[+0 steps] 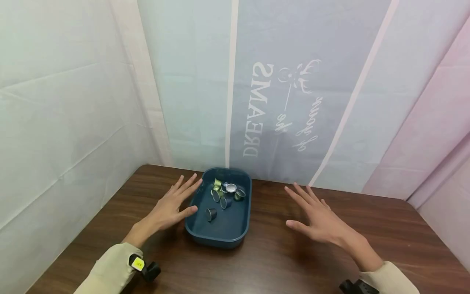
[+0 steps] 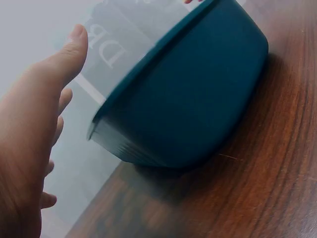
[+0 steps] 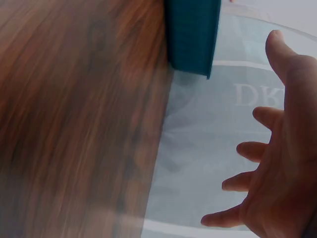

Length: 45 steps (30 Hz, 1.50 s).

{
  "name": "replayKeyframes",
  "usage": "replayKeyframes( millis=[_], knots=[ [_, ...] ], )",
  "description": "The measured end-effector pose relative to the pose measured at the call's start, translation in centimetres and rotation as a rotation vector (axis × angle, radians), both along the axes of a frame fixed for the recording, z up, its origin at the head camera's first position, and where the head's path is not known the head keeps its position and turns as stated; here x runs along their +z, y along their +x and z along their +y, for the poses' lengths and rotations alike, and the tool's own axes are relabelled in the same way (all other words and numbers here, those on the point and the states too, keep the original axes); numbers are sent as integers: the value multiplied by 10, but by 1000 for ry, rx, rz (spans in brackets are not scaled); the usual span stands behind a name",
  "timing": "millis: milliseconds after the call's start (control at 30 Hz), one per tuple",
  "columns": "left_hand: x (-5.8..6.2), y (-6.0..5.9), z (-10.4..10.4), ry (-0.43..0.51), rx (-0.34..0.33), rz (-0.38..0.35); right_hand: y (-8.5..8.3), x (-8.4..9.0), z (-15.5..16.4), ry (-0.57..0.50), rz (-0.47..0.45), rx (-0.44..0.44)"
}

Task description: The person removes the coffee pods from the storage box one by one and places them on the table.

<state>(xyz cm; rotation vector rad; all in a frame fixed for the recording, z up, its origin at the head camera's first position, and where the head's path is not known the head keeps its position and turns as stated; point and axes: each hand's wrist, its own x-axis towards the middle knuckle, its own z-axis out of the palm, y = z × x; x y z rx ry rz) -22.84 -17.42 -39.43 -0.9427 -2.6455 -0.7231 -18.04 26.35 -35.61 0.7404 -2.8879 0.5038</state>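
Observation:
A dark blue plastic tub [image 1: 242, 228] sits on the brown wooden table [image 1: 279, 261] near its far edge. Inside lie several small coffee capsules [image 1: 225, 192], dark and green with silver lids; one dark capsule [image 1: 210, 214] lies apart from the rest. My left hand [image 1: 172, 206] hovers open just left of the tub, fingers spread, thumb near its rim. My right hand [image 1: 317, 218] is open too, spread above the table well right of the tub. Neither holds anything. The left wrist view shows the tub's outer wall [image 2: 193, 104] close to my left hand [image 2: 29, 144].
A pale fabric backdrop [image 1: 286, 102] with mirrored lettering hangs right behind the table's far edge. White sheeting [image 1: 66, 114] closes the left side, pink fabric [image 1: 440, 134] the right. Bare wood extends in front of and to both sides of the tub.

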Motion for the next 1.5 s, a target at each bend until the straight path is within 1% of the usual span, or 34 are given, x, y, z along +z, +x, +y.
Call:
replayKeyframes(
  millis=[167,300,433,533,600,700,767,833,933,1033,1167,1233,1333,1400,1500],
  knots=[
    [-10,1,-3,90,-20,-63,-3,2,-13,-88,14,63],
    [-17,-1,-7,174,-56,-92,-6,0,-24,-140,28,89],
    [-25,-4,-9,235,-98,-103,-8,-3,-37,-199,21,112],
    [-33,-8,-11,281,-131,-95,-10,-6,-46,-238,17,139],
    [-39,-10,-12,322,-154,-103,-12,-7,-52,-256,10,157],
    [-43,-11,-9,378,-202,-147,-13,-8,-57,-269,6,178],
    [-46,-12,-6,394,-224,-182,-14,-8,-60,-280,3,185],
    [-47,-12,-4,399,-231,-202,-16,-8,-63,-292,0,203],
    [-48,-11,-3,404,-217,-207,-21,-8,-72,-312,-1,249],
    [-48,-10,-4,410,-209,-208,-26,-10,-81,-333,31,320],
    [-47,-11,-3,422,-224,-223,-32,-13,-89,-368,77,406],
    [-47,-12,-2,435,-234,-241,-35,-14,-92,-386,84,438],
    [-47,-14,-2,444,-250,-270,-38,-14,-95,-400,90,461],
    [-46,-15,-2,447,-255,-280,-40,-14,-97,-404,76,465],
    [-45,-16,-4,438,-241,-267,-44,-12,-103,-410,35,474]
  ],
)
